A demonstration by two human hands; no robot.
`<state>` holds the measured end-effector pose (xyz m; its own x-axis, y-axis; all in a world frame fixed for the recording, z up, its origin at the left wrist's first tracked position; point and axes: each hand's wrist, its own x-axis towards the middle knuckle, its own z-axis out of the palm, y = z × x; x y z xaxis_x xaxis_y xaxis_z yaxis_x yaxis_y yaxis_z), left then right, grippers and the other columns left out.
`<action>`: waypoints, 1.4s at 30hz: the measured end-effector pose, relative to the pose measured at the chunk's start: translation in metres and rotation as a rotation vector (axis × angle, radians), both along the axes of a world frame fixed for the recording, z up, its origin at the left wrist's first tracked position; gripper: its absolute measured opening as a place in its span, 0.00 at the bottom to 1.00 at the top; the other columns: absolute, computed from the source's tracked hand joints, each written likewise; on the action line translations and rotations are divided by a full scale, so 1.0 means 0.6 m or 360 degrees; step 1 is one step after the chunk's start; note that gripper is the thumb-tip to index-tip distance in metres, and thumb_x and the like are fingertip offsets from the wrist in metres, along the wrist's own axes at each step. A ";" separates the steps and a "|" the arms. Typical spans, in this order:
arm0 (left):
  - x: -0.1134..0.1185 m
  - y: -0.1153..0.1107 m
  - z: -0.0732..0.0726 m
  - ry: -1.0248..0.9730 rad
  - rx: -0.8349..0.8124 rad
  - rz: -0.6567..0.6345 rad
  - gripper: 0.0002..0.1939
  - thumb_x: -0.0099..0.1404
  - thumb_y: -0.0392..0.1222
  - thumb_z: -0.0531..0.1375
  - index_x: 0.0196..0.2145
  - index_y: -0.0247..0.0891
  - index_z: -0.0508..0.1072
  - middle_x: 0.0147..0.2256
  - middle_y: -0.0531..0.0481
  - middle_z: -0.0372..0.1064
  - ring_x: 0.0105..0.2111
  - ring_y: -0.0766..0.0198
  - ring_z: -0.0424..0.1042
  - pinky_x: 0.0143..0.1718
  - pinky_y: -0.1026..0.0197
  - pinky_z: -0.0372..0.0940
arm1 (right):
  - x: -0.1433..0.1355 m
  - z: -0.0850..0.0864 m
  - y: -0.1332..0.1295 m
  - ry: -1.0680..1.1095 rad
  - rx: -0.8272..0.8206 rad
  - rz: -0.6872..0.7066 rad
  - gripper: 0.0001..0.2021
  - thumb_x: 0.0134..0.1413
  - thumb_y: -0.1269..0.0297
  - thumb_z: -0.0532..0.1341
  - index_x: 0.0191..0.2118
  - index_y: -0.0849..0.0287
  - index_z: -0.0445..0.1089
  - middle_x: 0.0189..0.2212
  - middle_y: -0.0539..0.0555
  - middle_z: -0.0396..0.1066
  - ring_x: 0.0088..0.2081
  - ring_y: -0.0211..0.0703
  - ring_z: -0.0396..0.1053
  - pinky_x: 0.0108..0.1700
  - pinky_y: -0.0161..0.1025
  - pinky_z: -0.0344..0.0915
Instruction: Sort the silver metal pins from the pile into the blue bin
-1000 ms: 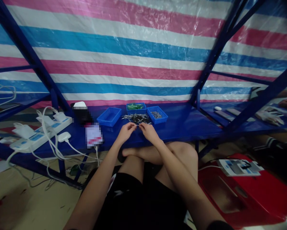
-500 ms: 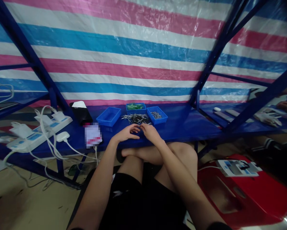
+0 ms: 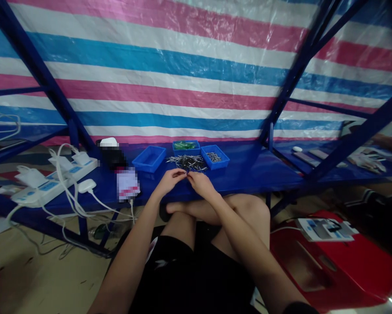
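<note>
My left hand [image 3: 170, 181] and my right hand [image 3: 200, 182] meet fingertip to fingertip over the front edge of the blue table. Both are closed in a pinch; whatever is between the fingers is too small to make out. Just beyond them lies a loose pile of thin dark and silver pieces [image 3: 187, 162]. Behind the pile sits a blue bin with green pieces [image 3: 185, 145]. On its right a blue bin [image 3: 220, 164] holds small silvery pieces. A blue bin [image 3: 149, 158] at the left shows a bare inside.
Left of the bins lie a phone [image 3: 128, 183] on a cable, a black object [image 3: 112, 155] and a white power strip [image 3: 56, 183] with chargers. A red stool [image 3: 346, 257] stands at the right. Another person's arm [image 3: 390, 141] shows at the far right.
My left hand's fingers, apart before, have closed and come against my right hand's. My right hand has moved slightly left and down. The other person's hand at the far right has shifted.
</note>
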<state>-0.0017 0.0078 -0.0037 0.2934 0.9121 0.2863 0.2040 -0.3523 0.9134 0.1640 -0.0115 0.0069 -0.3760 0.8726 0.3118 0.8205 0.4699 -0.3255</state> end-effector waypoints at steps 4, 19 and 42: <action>0.002 0.007 0.002 -0.0039 -0.0064 0.0029 0.14 0.55 0.48 0.58 0.34 0.34 0.70 0.33 0.47 0.71 0.34 0.61 0.70 0.35 0.60 0.66 | 0.003 0.002 0.002 0.0145 0.0011 0.0049 0.11 0.60 0.60 0.51 0.41 0.57 0.69 0.37 0.56 0.72 0.38 0.42 0.69 0.39 0.34 0.59; 0.014 -0.008 0.000 0.0031 0.0004 0.0038 0.14 0.54 0.47 0.60 0.33 0.33 0.72 0.32 0.46 0.72 0.34 0.61 0.70 0.40 0.59 0.64 | 0.001 0.000 0.004 0.0260 0.0141 -0.0086 0.10 0.59 0.63 0.51 0.39 0.57 0.68 0.35 0.55 0.70 0.39 0.40 0.66 0.40 0.34 0.59; 0.010 -0.004 -0.002 0.0051 0.0092 0.0149 0.13 0.55 0.47 0.60 0.33 0.34 0.73 0.33 0.46 0.72 0.35 0.60 0.70 0.40 0.58 0.63 | 0.007 -0.005 0.007 0.0033 0.0091 0.0034 0.09 0.59 0.67 0.51 0.41 0.58 0.66 0.37 0.55 0.70 0.40 0.40 0.66 0.41 0.34 0.60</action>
<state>0.0045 0.0054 -0.0050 0.2177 0.9181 0.3312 0.2674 -0.3824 0.8844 0.1683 -0.0072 0.0040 -0.3874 0.8450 0.3687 0.8034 0.5056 -0.3146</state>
